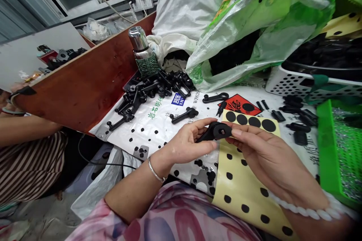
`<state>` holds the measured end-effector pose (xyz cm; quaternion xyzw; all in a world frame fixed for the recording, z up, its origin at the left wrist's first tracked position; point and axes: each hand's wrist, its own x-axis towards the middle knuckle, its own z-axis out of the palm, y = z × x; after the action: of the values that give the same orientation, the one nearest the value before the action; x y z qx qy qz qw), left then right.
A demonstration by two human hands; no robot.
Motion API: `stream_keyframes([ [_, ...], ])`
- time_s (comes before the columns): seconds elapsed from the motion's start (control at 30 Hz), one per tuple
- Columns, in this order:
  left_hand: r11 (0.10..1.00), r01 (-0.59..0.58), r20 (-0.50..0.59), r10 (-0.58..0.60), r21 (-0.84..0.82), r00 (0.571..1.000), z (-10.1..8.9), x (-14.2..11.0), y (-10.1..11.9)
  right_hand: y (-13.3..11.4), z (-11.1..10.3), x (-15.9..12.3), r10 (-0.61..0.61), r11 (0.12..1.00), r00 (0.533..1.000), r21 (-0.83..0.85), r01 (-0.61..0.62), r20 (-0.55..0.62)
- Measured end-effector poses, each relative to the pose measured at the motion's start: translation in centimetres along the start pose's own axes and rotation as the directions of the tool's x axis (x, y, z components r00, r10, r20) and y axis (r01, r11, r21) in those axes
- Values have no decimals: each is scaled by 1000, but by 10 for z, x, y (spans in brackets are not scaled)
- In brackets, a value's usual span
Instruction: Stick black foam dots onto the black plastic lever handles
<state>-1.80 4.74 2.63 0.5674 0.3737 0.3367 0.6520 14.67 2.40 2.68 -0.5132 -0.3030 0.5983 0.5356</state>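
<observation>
My left hand (188, 143), with a silver bangle at the wrist, grips the arm of a black plastic lever part (216, 131). My right hand (266, 154) pinches the lever's round head from the other side, its fingertips on the rim. Below my right hand lies a yellow backing sheet (237, 184) dotted with round black stickers. Several of those stickers remain near its top edge. A heap of black lever parts (149, 90) lies beyond my hands on a white printed sheet (158, 135), with loose levers (183, 115) nearby.
A steel flask (140, 47) stands beside a reddish wooden board (85, 86). Bulging white (183, 3) and green (254, 26) plastic sacks fill the back. At right are small black parts (296, 116), a white perforated crate (296, 83) and a green mesh tray (339, 147). A co-worker's striped sleeve (28, 165) is at left.
</observation>
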Motion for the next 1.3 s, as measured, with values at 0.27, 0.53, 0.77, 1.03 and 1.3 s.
stream_keyframes([
  [0.27, 1000, 21, 8, -21, 5, 1000, 1, 0, 0, 3, 1, 1, 11, 1000, 1000, -18, -11, -4],
  [0.53, 997, 54, -27, -52, 59, 998, 5, -2, 1, 9, -7, 3, -23, 998, 1000, -56, 23, -7],
  [0.77, 998, 28, -45, -25, 59, 999, 5, 2, -6, 11, -6, 5, -31, 998, 1000, -61, 32, 3],
  [1.03, 993, 7, -78, 3, 121, 997, 5, 4, -15, 21, -10, 10, -147, 974, 989, -178, 143, -9],
  [1.3, 998, -21, -103, 27, 58, 994, 8, 4, -15, 27, -9, 8, -411, 849, 909, -390, 356, -65],
])
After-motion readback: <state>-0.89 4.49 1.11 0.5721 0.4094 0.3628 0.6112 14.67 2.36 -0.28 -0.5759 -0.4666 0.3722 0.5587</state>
